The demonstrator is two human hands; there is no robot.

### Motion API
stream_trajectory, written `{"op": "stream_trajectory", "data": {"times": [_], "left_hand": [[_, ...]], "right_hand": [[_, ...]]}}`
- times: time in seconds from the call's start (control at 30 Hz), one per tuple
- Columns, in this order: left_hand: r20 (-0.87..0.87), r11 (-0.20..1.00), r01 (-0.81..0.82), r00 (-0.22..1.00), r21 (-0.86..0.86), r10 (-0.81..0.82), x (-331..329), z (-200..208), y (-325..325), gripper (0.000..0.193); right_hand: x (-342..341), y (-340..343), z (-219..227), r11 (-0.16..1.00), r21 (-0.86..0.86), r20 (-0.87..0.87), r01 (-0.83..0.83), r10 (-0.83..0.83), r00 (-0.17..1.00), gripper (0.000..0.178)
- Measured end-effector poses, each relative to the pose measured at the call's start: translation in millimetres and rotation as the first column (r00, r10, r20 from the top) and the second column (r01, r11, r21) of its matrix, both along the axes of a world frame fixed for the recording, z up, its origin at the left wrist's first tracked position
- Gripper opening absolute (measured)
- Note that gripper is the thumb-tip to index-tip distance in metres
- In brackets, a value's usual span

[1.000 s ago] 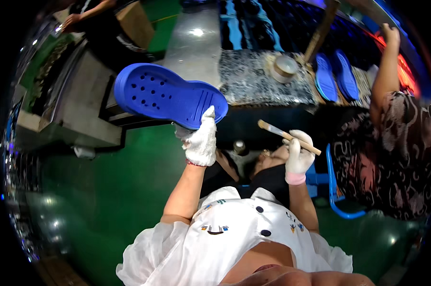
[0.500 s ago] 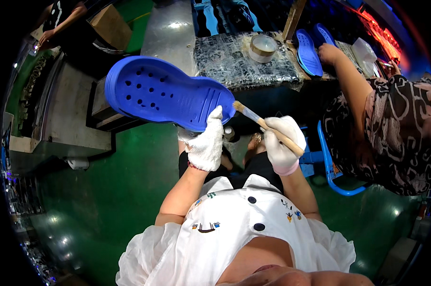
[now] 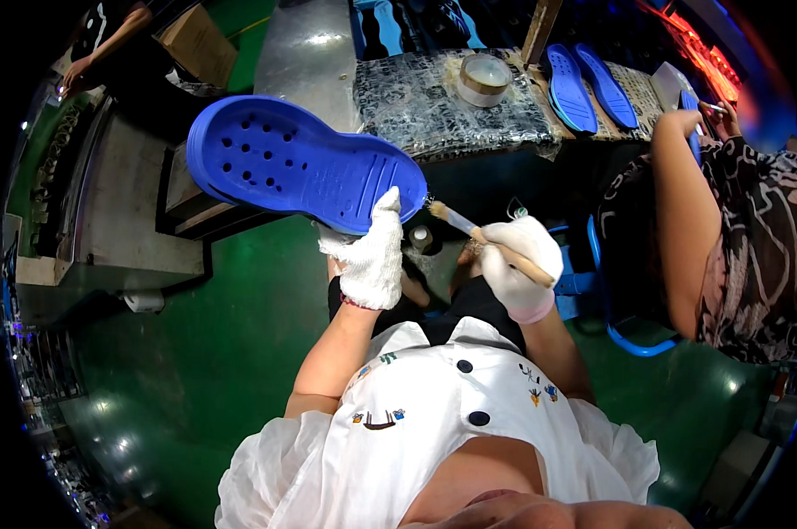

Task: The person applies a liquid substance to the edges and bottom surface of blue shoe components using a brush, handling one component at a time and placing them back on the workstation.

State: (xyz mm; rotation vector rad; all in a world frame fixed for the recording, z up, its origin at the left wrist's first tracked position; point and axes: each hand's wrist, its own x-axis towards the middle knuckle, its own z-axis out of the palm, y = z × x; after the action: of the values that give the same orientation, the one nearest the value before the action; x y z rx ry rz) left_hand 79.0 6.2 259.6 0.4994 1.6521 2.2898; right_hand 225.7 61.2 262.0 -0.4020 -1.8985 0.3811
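Observation:
A blue shoe sole with a cluster of round holes at its wide end is held out before me. My left hand, in a white knit glove, grips its narrow end, thumb on top and the fingers hidden beneath. My gloved right hand is closed around a wooden-handled brush. The pale bristles point at the sole's narrow end, just off its edge, with thin strands between them.
A wrapped bench ahead carries a round tub and two blue soles at its right. A co-worker sits at the right beside a blue stool. Metal machinery stands left, near a cardboard box.
The brush has come off the sole's edge, and the sole has shifted slightly up and left. The co-worker's hand has drawn back from the bench soles, holding another blue piece.

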Motion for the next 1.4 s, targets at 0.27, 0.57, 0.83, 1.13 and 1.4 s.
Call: {"op": "stream_trajectory", "data": {"times": [0.27,0.57,0.83,1.13,1.4], "left_hand": [[-0.027,0.999,0.025,0.999,-0.046,-0.027,-6.6,-12.0,-1.4,0.046],[-0.008,0.998,0.011,1.000,-0.060,-0.012,5.3,-1.6,-2.7,0.042],[-0.005,0.993,0.090,0.996,-0.080,-0.090,7.1,-5.5,-13.0,0.043],[-0.169,0.964,0.234,0.952,-0.126,-0.253,10.3,-7.6,-20.3,0.043],[-0.079,0.911,0.413,0.907,-0.017,-0.413,-7.0,-33.7,-22.0,0.048]], "right_hand": [[-3.4,1.7,-1.5,1.000,0.007,-0.002,-0.029,0.029,1.000,0.025],[-1.6,7.8,-0.5,0.999,0.023,-0.010,-0.040,0.040,0.999,0.027],[2.0,11.4,-5.1,0.720,-0.651,-0.224,-0.238,0.118,0.968,0.020],[0.6,11.1,11.7,0.470,-0.865,-0.070,-0.176,0.235,0.970,0.024],[8.0,17.5,8.7,0.445,-0.867,-0.072,-0.224,0.333,0.940,0.027]]}}
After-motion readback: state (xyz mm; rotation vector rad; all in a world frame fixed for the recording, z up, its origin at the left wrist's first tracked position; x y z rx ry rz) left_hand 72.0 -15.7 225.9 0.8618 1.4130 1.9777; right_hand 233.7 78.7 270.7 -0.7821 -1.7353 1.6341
